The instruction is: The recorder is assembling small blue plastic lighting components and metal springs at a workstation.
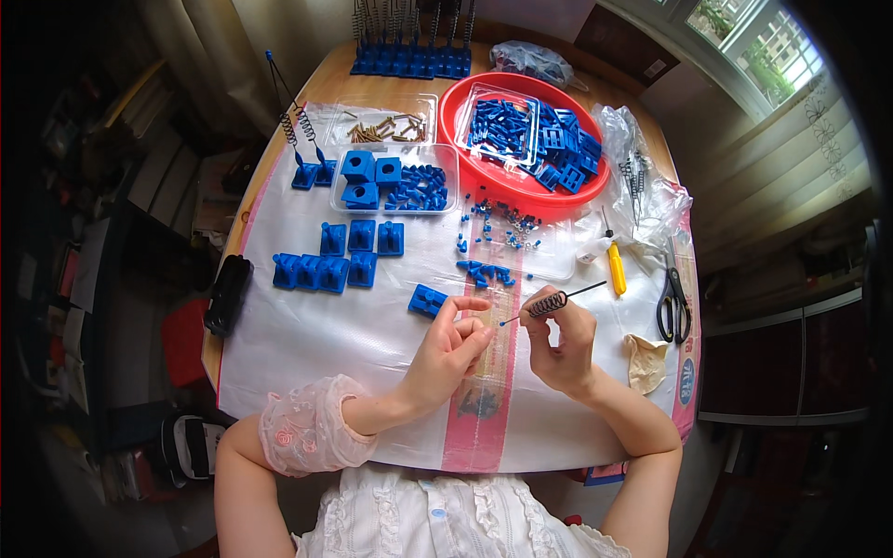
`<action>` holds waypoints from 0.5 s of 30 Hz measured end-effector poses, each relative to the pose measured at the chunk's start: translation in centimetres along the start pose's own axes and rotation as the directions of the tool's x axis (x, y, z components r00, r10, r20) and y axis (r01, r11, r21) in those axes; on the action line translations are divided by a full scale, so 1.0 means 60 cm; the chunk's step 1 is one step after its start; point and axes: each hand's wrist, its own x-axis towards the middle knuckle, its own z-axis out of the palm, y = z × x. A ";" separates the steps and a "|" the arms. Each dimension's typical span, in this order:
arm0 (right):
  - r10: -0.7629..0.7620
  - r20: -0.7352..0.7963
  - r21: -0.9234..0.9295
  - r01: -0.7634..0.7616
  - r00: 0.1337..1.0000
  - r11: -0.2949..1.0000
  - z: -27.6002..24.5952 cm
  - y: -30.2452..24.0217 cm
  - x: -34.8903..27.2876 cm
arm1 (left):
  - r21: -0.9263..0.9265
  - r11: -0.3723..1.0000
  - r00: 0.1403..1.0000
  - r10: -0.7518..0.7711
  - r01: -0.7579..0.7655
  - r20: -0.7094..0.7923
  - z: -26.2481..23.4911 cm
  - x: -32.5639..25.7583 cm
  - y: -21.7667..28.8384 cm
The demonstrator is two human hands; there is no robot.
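You've got a window (755,46) up top right, patterned curtain (807,153) by it, and a black case (229,295) chilling at the left edge of your table (326,79).

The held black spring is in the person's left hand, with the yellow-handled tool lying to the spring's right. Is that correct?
Wrong hand: the head view shows the held black spring in the right hand, with the yellow-handled tool lying to the spring's right.

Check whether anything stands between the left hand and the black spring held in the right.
Nothing visible does. The black spring in the right hand has its small blue tip toward the left hand, with only a narrow gap showing. The blue block lies just beyond the left hand, off that line.
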 end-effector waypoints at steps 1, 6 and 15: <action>0.004 -0.003 -0.002 -0.004 1.000 1.000 0.005 0.004 -0.003 | 0.052 0.997 0.998 0.057 -0.057 0.010 0.001 -0.001 -0.002; -0.013 0.006 -0.004 0.013 1.000 1.000 0.017 0.012 -0.008 | 0.118 0.982 0.988 0.153 -0.149 -0.022 -0.006 0.002 0.005; -0.093 -0.034 -0.008 0.093 0.995 0.996 0.023 0.035 -0.019 | 0.165 0.976 0.989 0.150 -0.146 -0.012 -0.004 0.005 0.003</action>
